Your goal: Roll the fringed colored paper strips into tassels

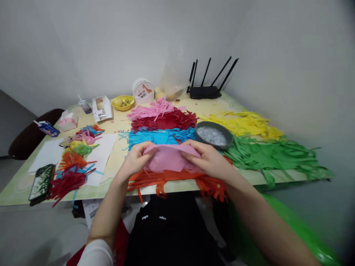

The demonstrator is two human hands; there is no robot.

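Between my two hands a sheet of pink tissue paper [169, 158] is stretched out above the table's front edge. My left hand [138, 157] pinches its left end, thumb on top. At the other end my right hand [205, 157] grips the paper the same way. Just below lies orange fringed paper [166, 177], partly hanging over the edge. Behind the hands are blue fringed paper [158, 136], dark red fringed paper [169, 121] and pink fringed paper [155, 109]. A dark bowl [230, 140] with clear, shiny contents stands near my right hand.
Green [271, 153] and yellow fringed paper [246, 123] spread to the right. A black router [205, 92] stands behind. On the left are small colourful tassels [72, 160], a phone [41, 183], white sheets [104, 155], drink cartons [48, 128] and a yellow fruit bowl [123, 108].
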